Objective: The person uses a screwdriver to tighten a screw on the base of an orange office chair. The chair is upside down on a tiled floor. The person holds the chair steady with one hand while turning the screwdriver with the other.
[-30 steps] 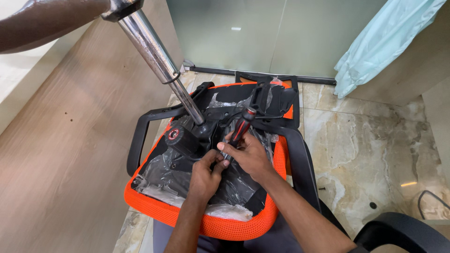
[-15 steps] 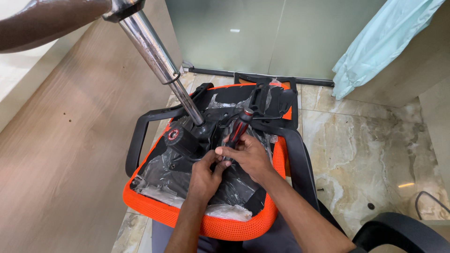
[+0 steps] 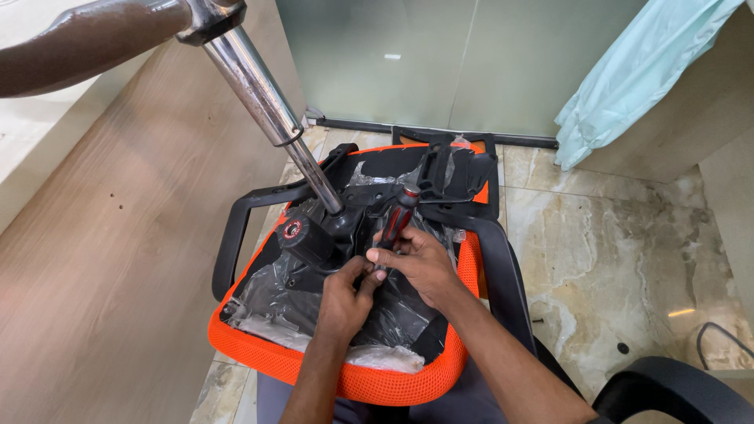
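Both hands (image 3: 393, 275) apparently clasping screwdriver (image 3: 397, 216)

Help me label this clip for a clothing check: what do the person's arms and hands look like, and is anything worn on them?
Both forearms are bare as far as the picture shows: no sleeves, gloves, watch or bracelet in view. The left hand and the right hand show no rings that I can make out. The fingers are partly hidden by each other, so a small ring could be missed.

Both forearms bare, no sleeves; hands (image 3: 385, 286) ungloved; grey trousers at bottom edge.
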